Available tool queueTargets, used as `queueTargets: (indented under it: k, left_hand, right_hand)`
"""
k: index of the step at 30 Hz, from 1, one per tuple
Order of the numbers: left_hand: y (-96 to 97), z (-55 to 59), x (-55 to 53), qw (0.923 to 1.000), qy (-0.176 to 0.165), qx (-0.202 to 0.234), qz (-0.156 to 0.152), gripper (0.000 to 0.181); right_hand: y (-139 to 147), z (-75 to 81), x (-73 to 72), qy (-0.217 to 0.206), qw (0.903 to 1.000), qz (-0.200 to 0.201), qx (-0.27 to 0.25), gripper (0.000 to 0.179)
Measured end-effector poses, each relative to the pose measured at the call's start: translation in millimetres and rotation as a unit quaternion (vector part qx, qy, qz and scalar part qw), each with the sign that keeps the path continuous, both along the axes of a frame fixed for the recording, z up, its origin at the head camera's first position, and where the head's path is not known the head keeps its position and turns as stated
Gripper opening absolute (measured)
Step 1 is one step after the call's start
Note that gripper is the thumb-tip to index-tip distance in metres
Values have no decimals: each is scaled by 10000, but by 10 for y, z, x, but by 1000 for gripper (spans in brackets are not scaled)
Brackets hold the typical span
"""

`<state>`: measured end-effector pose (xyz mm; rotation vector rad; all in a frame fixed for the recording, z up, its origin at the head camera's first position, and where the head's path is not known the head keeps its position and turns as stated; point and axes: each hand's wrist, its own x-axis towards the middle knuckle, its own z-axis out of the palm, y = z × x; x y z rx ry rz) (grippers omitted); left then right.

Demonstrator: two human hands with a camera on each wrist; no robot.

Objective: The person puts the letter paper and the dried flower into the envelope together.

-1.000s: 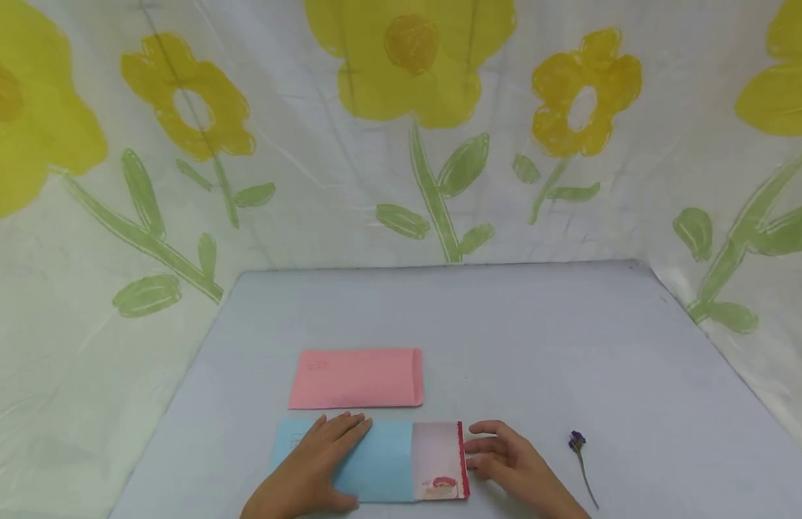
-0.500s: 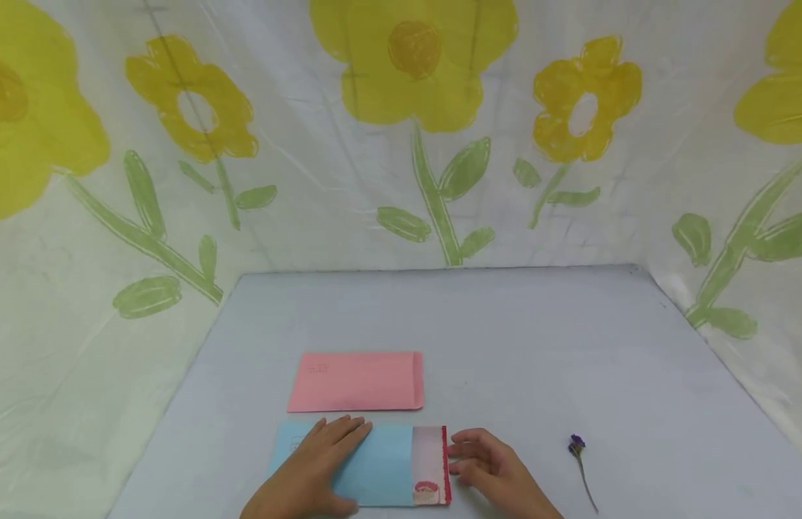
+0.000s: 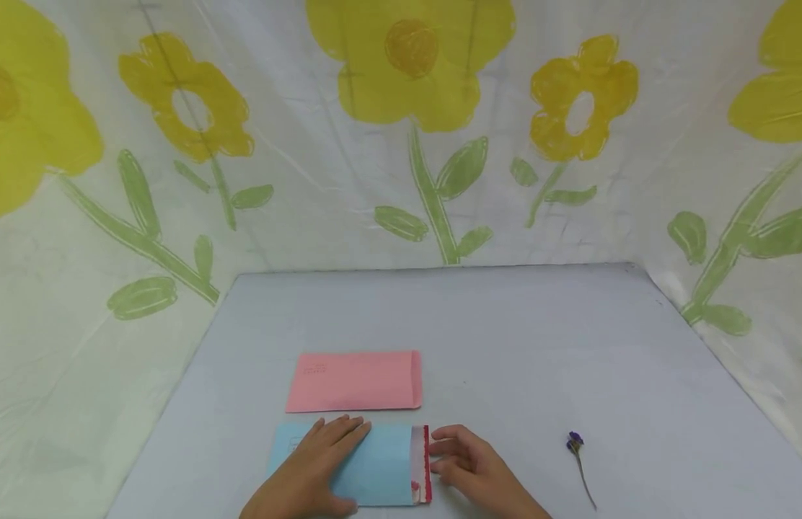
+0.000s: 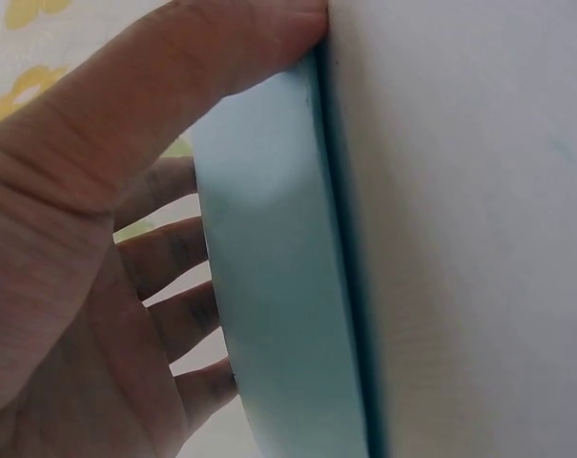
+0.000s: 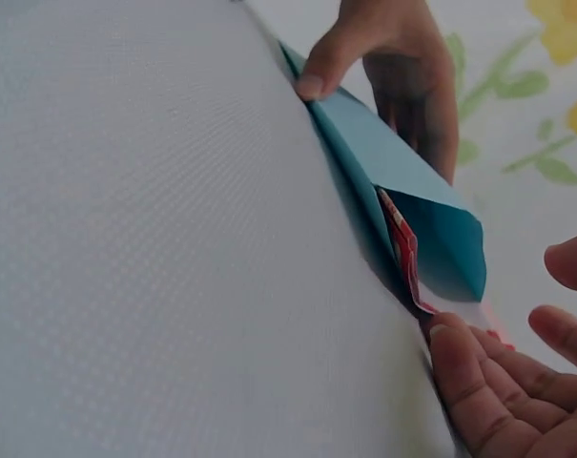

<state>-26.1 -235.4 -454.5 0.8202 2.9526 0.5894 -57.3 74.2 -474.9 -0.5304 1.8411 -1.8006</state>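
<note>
Spread left hand (image 3: 319, 465) presses blue envelope (image 3: 381, 468), relaxed right hand (image 3: 469, 463) touches card (image 3: 420, 458); print (image 3: 314, 370) illegible.

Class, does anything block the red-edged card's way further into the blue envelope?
Nothing visible does. The card is partly inside the blue envelope, whose mouth gapes open. The right hand is at the card's outer edge; the left hand rests on the envelope, clear of the mouth.
</note>
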Motion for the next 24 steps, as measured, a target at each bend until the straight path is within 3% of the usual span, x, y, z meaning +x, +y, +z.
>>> queueTargets:
  k: [4, 9, 11, 16, 21, 24]
  left_hand:
    - [3, 17, -1, 10000, -77, 16, 9, 99]
    - [8, 7, 7, 9997, 230, 46, -103, 100]
    - [8, 9, 4, 9998, 186, 31, -86, 100]
    - [1, 23, -6, 10000, -35, 40, -26, 101]
    - [-2, 9, -4, 9999, 47, 48, -81, 101]
    - [-9, -3, 0, 9998, 114, 102, -99, 102]
  right_hand:
    - [-54, 13, -24, -33, 10000, 8, -7, 37]
    - [-112, 0, -42, 129, 9992, 230, -300, 36]
    - [-136, -14, -52, 229, 9985, 308, -385, 34]
    - [-205, -20, -69, 197, 9986, 325, -357, 30]
    - [-263, -13, -71, 50, 9992, 336, -210, 29]
    - [-293, -34, -78, 205, 9987, 423, -186, 29]
